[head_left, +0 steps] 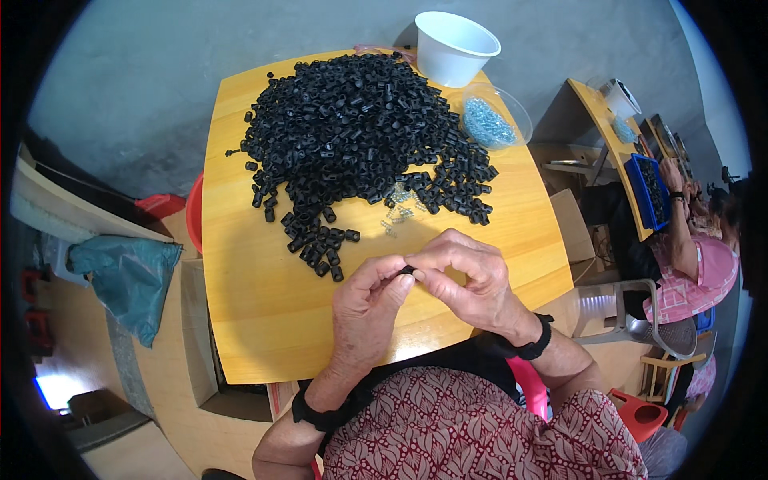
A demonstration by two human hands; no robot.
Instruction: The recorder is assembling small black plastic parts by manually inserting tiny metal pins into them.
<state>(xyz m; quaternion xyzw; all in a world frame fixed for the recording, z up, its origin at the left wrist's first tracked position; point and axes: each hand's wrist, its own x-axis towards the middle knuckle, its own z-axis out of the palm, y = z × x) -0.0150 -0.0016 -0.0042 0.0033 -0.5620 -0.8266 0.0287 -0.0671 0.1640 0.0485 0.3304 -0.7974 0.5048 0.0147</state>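
I watch my left hand and right hand pinch a small black piece between closed fingers, mostly hidden by them, above the yellow wooden bench. Beyond lie silvery metal bits, a heap of black plastic parts and a round white tub.

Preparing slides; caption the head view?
Left hand and right hand hold a small black piece near heaped black plastic parts.
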